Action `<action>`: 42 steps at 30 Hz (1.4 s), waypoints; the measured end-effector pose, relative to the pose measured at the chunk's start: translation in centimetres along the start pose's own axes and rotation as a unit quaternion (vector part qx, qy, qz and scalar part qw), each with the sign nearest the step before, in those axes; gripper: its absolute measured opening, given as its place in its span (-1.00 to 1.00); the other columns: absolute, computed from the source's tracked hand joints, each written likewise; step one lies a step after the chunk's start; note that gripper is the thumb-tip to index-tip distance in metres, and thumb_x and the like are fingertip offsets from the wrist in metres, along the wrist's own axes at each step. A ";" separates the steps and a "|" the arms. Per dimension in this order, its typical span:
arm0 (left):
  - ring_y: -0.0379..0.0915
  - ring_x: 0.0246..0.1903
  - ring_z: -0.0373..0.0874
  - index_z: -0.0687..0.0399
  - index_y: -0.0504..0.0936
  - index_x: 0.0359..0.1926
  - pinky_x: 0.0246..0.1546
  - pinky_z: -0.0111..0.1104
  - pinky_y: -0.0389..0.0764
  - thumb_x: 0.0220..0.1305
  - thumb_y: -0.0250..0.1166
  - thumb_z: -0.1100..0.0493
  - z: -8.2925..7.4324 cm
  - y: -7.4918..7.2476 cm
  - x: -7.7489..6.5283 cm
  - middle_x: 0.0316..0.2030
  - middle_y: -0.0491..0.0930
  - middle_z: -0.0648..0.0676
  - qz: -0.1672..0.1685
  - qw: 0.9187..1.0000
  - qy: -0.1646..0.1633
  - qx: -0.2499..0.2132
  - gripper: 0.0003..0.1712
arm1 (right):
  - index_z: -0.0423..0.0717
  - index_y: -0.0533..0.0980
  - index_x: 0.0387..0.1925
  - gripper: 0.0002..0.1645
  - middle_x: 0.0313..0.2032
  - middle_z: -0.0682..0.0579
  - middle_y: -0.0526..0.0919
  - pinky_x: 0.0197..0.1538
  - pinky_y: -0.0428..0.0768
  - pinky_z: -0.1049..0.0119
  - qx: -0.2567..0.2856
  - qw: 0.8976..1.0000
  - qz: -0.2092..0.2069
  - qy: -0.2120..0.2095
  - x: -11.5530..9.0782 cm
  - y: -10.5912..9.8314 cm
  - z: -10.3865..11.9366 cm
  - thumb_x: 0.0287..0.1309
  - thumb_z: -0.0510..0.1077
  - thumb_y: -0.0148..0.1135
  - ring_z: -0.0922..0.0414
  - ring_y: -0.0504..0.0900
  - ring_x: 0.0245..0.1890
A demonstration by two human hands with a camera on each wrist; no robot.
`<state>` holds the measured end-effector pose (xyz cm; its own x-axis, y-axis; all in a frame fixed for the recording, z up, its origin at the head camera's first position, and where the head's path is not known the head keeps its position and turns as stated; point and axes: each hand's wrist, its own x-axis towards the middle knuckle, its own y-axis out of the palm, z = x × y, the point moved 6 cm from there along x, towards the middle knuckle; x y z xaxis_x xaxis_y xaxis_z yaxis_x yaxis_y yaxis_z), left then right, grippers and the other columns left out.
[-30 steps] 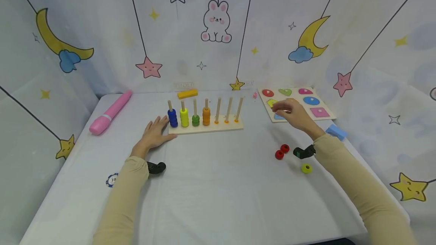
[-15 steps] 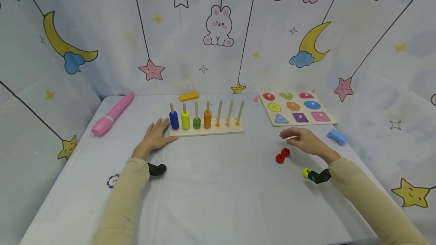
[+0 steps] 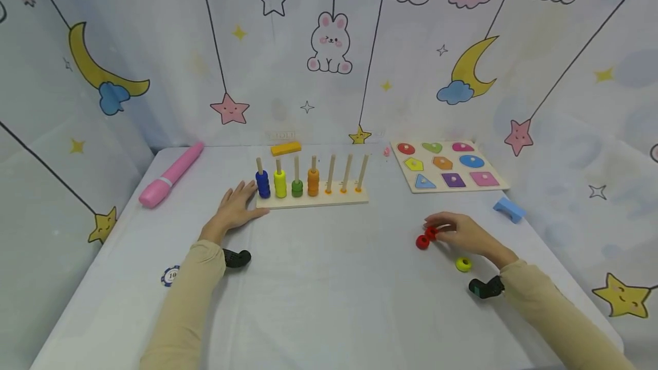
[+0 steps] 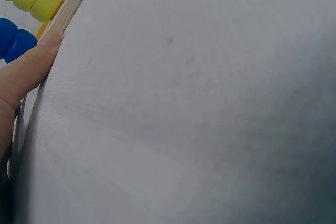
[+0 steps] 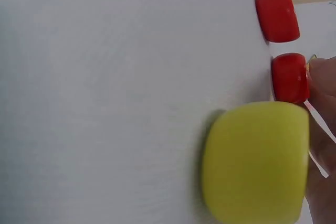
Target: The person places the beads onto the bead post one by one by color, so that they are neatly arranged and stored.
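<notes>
A wooden peg board [image 3: 336, 200] with rings on its pegs stands at the back middle. My left hand [image 3: 231, 210] rests at its left end, fingers spread, the thumb [image 4: 31, 72] on the front edge in the left wrist view. Blue [image 3: 263, 184], yellow, green and orange rings sit on the left pegs; the three right pegs are bare. My right hand [image 3: 465, 234] pinches a red bead [image 5: 290, 77] on the table between thumb and fingers. A second red bead [image 3: 422, 242] lies just left of it. Nearer the wrist lies a yellow bead [image 3: 464, 264], large in the right wrist view.
A shape puzzle board [image 3: 429, 180] lies at the back right, with a blue arched block [image 3: 509, 210] in front of it. A yellow block [image 3: 285, 148] is behind the peg board. On the left are a pink stick-shaped toy [image 3: 172, 176] and a chip marked 10 [image 3: 169, 276].
My right hand has come from above the puzzle board down toward the front and onto one red bead. My left hand has stayed at the peg board's end.
</notes>
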<state>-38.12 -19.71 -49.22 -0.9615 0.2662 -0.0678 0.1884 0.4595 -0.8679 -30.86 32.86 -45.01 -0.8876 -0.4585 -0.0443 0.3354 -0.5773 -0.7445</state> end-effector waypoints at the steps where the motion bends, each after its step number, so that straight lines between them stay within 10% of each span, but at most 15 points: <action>1: -0.42 0.42 0.17 0.27 0.03 0.43 0.36 0.01 -0.45 0.18 0.18 -0.33 0.0 0.0 0.0 0.45 -0.12 0.23 0.000 1.000 -0.001 0.000 0.06 | -0.13 0.46 0.13 -0.55 0.02 -0.02 0.60 0.07 0.55 0.24 0.002 1.000 -0.001 0.002 -0.1 0.0 0.0 0.19 -0.28 0.21 -0.02 0.53 0.05; 15: -0.41 0.42 0.17 0.26 0.03 0.43 0.37 0.01 -0.44 0.18 0.19 -0.31 0.1 0.3 0.0 0.44 -0.11 0.24 -0.005 1.000 0.004 -0.004 0.06 | -0.16 0.48 0.11 -0.55 -0.04 -0.02 0.61 -0.04 0.49 0.56 -0.017 1.000 -0.006 0.022 0.6 0.2 -0.2 0.15 -0.30 0.23 -0.02 0.54 -0.01; 25: -0.41 0.42 0.19 0.26 0.02 0.43 0.36 0.02 -0.45 0.17 0.19 -0.32 0.1 0.3 -0.1 0.44 -0.11 0.25 -0.003 1.000 0.003 -0.003 0.07 | -0.25 0.43 0.15 -0.54 -0.02 -0.11 0.60 0.11 0.52 0.14 0.003 0.998 -0.052 0.033 1.9 -1.2 0.5 0.24 -0.22 0.20 -0.07 0.53 0.04; 42: -0.37 0.42 0.19 0.30 0.05 0.42 0.37 0.02 -0.41 0.20 0.20 -0.27 -0.4 -0.3 -0.4 0.44 -0.08 0.24 -0.013 1.000 0.017 0.001 0.02 | -0.17 0.44 0.13 -0.56 0.02 -0.11 0.58 0.09 0.54 0.23 0.076 0.974 -0.202 -0.064 14.7 -3.6 10.5 0.23 -0.18 0.21 0.03 0.55 0.02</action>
<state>-37.69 -19.62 -48.75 -0.9586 0.2833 -0.0277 0.1624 0.4646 -0.8705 -41.79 21.07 -35.95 -0.9136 -0.2474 0.3227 0.0181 -0.8175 -0.5756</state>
